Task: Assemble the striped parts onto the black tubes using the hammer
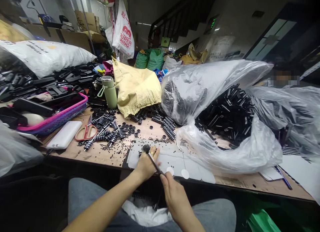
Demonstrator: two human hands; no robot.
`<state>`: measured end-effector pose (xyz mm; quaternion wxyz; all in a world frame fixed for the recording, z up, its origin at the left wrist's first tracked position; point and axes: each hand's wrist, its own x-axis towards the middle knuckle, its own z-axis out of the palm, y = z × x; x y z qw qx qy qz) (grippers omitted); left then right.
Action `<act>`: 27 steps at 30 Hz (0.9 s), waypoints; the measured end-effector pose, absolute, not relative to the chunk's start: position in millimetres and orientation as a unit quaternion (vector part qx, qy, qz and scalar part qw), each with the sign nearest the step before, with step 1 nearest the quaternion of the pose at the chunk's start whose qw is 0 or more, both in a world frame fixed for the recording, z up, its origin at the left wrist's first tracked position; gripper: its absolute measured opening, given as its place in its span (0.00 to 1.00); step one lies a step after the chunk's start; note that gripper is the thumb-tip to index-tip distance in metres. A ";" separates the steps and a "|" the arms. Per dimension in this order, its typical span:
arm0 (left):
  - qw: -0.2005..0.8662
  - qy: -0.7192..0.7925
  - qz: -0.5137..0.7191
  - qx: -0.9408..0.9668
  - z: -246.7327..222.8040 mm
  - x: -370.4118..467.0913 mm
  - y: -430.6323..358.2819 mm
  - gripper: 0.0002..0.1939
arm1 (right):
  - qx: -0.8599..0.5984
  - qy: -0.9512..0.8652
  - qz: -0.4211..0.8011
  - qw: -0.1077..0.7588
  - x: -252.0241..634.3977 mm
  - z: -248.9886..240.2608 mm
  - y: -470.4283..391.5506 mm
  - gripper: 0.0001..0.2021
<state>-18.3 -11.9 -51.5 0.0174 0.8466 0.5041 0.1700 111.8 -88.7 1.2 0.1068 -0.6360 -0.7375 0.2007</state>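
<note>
My left hand [147, 163] rests low over a pale grey board [172, 155] near the table's front edge. Its fingers are curled, and what lies under them is mostly hidden. My right hand [176, 193], closer to my body, is closed on the lower end of a dark stick-shaped piece with a round black end [146, 148]. That piece slants across the back of my left hand; its exact kind is unclear. Many tiny black rings [112, 155] lie scattered left of the board. Behind them are black ribbed rollers [101, 137] with metal pins, and small black discs [128, 128].
Orange-handled scissors [86, 132], a white power-bank-like box [64, 134] and a pink-rimmed basket [83, 100] stand left. Behind are a green flask [109, 93] and a yellow sack [136, 87]. Clear plastic bags [225, 158] with black parts [225, 115] fill the right; a pen [283, 178] lies there.
</note>
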 end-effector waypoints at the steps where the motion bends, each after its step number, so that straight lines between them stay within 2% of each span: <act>1: 0.031 0.520 0.174 0.836 -45.6 -17.4 -12.2 0.21 | -0.650 -0.726 0.190 0.119 118.1 3.8 -84.7 0.19; 3: 0.052 0.532 0.183 0.825 -36.0 -13.3 -19.5 0.21 | -0.684 -0.703 0.152 0.123 132.8 7.5 -74.3 0.19; 7: 0.106 0.461 0.193 0.860 -32.9 -4.1 -50.8 0.23 | -0.722 -0.684 0.063 0.078 162.2 -3.1 -51.2 0.18; 13: 0.123 0.443 0.188 0.868 -39.3 -10.1 -81.2 0.25 | -0.695 -0.709 -0.109 0.046 178.4 -38.7 -31.5 0.16; 18: 0.132 0.432 0.210 0.867 -35.6 -17.6 -85.1 0.23 | -0.677 -0.721 -0.125 0.082 172.5 -45.3 -25.3 0.13; 21: 0.084 0.526 0.224 0.816 -25.6 -39.9 -41.4 0.22 | -0.669 -0.728 -0.121 0.091 170.2 -44.2 -24.2 0.13; 24: 0.038 0.644 0.219 0.732 -8.7 -85.6 38.8 0.20 | -0.666 -0.729 -0.120 0.097 170.1 -44.4 -24.7 0.13; 27: 0.001 0.745 0.153 0.649 6.7 -138.5 113.7 0.19 | -0.667 -0.728 -0.126 0.100 170.7 -46.0 -25.8 0.13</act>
